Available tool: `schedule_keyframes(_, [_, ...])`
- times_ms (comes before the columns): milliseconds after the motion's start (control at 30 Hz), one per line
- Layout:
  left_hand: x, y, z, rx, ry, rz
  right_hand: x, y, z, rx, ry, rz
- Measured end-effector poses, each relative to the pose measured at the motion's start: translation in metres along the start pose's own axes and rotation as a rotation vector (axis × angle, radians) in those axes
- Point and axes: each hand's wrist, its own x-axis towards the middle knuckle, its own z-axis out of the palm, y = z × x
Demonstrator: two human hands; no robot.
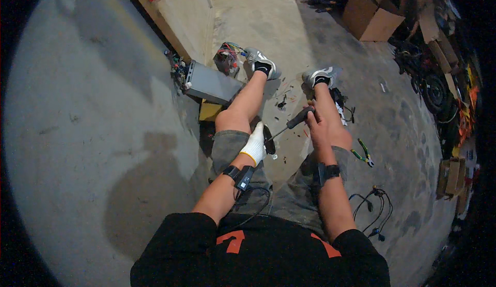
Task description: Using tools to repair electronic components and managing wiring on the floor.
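Observation:
A white knit glove covers my left hand (254, 145), which is closed around a small dark, flat-looking part (269, 141) held over my lap. I cannot make out the part's kind. My bare right hand (319, 131) grips a screwdriver (299, 118) by its black handle. The metal shaft slants down to the left, and its tip is at or very near the dark part; whether it touches cannot be told. Most fingers of the left hand are hidden behind the glove's back and the part.
Green-handled pliers (365, 155) and a black cable (381, 204) lie on the floor at my right. By my left leg are a grey metal case (213, 82), a yellow box (210, 110) and a bag of wires (227, 58). Cardboard boxes (369, 18) stand far right.

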Motion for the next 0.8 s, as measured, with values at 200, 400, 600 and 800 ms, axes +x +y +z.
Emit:
schedule_keyframes(200, [0.003,-0.001,-0.001,0.013,-0.013,0.033,-0.007,-0.026,0.003,-0.229,-0.027,0.086])
schedule_keyframes(400, [0.008,-0.005,-0.009,0.008,-0.062,0.038,-0.009,-0.028,0.01,0.015,-0.032,0.058])
schedule_keyframes(600, [0.016,-0.008,-0.01,0.008,-0.008,0.019,-0.004,-0.002,0.0,-0.327,0.051,-0.098])
schedule_keyframes(800, [0.008,-0.003,-0.006,0.035,0.003,-0.01,0.0,0.004,-0.011,-0.288,-0.051,0.057])
